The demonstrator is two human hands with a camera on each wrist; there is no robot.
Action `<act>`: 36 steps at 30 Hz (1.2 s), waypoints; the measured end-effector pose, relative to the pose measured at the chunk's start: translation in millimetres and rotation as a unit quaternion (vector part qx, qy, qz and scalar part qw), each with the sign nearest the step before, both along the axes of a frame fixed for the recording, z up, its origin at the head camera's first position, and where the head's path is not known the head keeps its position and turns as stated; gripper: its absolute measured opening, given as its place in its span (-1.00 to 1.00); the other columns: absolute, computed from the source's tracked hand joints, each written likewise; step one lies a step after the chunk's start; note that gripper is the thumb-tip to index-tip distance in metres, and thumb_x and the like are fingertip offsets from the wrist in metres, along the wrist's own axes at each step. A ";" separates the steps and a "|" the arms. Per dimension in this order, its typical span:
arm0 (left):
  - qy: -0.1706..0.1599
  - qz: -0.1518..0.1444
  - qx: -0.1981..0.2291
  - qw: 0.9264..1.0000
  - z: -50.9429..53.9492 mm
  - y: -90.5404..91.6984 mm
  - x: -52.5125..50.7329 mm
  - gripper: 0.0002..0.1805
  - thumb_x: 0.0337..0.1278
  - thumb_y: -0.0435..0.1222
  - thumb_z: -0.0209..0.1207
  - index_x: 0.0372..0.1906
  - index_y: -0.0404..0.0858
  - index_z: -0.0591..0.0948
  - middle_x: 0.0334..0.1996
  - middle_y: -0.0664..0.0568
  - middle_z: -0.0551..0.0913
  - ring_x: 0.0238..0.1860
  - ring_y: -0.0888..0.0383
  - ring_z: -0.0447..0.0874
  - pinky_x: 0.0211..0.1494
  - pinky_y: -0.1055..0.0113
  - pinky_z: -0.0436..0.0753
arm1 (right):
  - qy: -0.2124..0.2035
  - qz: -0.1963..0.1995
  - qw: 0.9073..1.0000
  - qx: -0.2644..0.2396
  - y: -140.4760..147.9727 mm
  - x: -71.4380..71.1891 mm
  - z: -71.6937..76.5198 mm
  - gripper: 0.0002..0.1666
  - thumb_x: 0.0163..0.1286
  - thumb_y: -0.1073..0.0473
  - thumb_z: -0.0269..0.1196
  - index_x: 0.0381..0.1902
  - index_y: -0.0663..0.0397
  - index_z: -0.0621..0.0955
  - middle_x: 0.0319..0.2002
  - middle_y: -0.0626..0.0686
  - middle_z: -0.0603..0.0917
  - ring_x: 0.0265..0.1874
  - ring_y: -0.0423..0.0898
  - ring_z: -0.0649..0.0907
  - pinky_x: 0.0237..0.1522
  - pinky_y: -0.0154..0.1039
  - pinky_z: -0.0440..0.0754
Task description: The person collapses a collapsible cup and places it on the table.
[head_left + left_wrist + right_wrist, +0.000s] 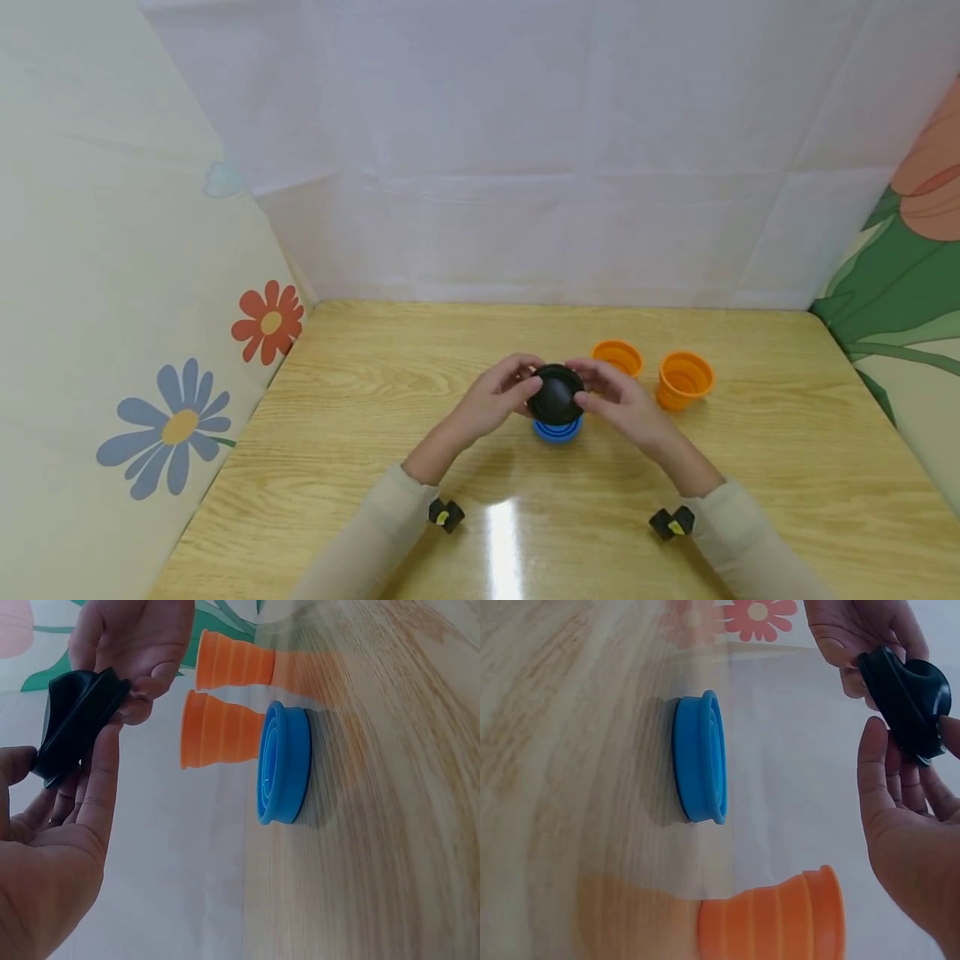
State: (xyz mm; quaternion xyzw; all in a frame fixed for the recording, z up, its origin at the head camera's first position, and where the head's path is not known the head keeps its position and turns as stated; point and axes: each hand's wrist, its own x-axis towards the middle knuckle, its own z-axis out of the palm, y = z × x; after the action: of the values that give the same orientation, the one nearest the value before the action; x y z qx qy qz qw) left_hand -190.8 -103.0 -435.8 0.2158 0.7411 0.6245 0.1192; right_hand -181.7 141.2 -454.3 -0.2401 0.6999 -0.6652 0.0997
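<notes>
A black collapsible cup (555,396), squat with a thick rim and a smooth bulge, is held up off the table between both hands. My left hand (489,402) grips its left side, thumb on the near face and fingers behind. On the opposite side my right hand (628,407) pinches the rim in the same way. In the left wrist view the black cup (79,727) is tilted, its bulge turned away from the table. A blue collapsible cup (557,432), folded flat into rings, lies on the table below and is partly hidden in the head view.
Two orange collapsible cups stand extended, mouths up: one (619,353) behind my right hand, the other (686,377) farther right. The wooden table (360,350) meets a white cloth backdrop (465,167). Flowered cloth (90,292) borders the left side.
</notes>
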 end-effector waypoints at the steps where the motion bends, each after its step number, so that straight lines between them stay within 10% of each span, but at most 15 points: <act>1: 0.001 0.005 0.006 1.000 0.1 -0.3 -0.2 -0.64 0.52 -0.30 0.06 0.26 -0.39 0.45 -0.16 -0.14 0.51 -0.22 0.14 0.63 -0.10 -0.24 0.72 | -0.004 0.005 1.000 -0.016 -0.6 0.2 -2.2 -0.43 0.52 0.28 0.19 0.41 0.33 0.36 0.17 0.28 0.53 0.05 -0.04 0.60 0.06 -0.20 0.70; 11: 0.003 0.028 0.071 0.997 0.5 -0.2 -0.2 -0.67 0.55 -0.38 -0.03 0.25 -0.44 0.33 -0.15 -0.08 0.49 -0.18 0.17 0.62 -0.06 -0.20 0.72 | -0.014 0.010 0.994 -0.105 -12.8 5.9 -15.1 -0.36 0.50 0.35 0.20 0.44 0.38 0.25 0.07 0.03 0.59 -0.05 -0.14 0.69 0.01 -0.19 0.74; 18: -0.012 0.025 0.066 0.997 -0.9 1.4 2.6 -0.69 0.49 -0.43 0.01 0.19 -0.48 0.34 -0.12 -0.11 0.43 -0.16 0.18 0.64 -0.03 -0.01 0.77 | -0.012 -0.030 0.997 -0.077 -11.0 5.4 -13.4 -0.37 0.48 0.34 0.22 0.41 0.42 0.30 0.05 0.07 0.60 -0.04 -0.15 0.68 -0.01 -0.24 0.73; 24: -0.013 0.018 0.029 0.999 1.2 -2.5 3.1 -0.70 0.48 -0.40 0.07 0.17 -0.46 0.45 -0.06 -0.14 0.53 -0.17 0.17 0.63 -0.12 0.14 0.78 | -0.004 0.025 0.999 -0.043 0.9 3.3 -4.0 -0.43 0.54 0.31 0.16 0.41 0.42 0.34 0.14 0.13 0.61 0.02 -0.17 0.66 0.05 -0.27 0.70; 30: 0.004 -0.014 -0.019 1.000 5.1 -4.7 1.7 -0.70 0.48 -0.34 0.11 0.16 -0.42 0.54 -0.20 -0.18 0.65 -0.34 0.15 0.64 -0.18 -0.16 0.74 | 0.001 0.055 0.998 -0.012 7.2 2.0 5.5 -0.46 0.57 0.24 0.13 0.41 0.37 0.38 0.30 0.33 0.50 0.10 -0.19 0.64 0.11 -0.31 0.66; 36: -0.010 -0.016 -0.011 1.000 6.6 -4.3 2.4 -0.70 0.48 -0.38 0.09 0.17 -0.44 0.49 -0.20 -0.19 0.60 -0.28 0.14 0.65 -0.14 -0.30 0.70 | -0.007 0.007 0.999 -0.033 3.2 1.4 1.2 -0.50 0.55 0.27 0.16 0.32 0.45 0.42 0.08 0.08 0.64 -0.02 -0.18 0.68 0.02 -0.29 0.70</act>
State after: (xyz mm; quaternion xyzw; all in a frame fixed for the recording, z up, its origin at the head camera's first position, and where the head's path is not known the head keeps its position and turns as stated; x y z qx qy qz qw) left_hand -188.4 -107.3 -429.2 0.2199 0.7433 0.6163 0.1390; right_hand -180.4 144.5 -453.1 -0.2432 0.6752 -0.6890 0.1012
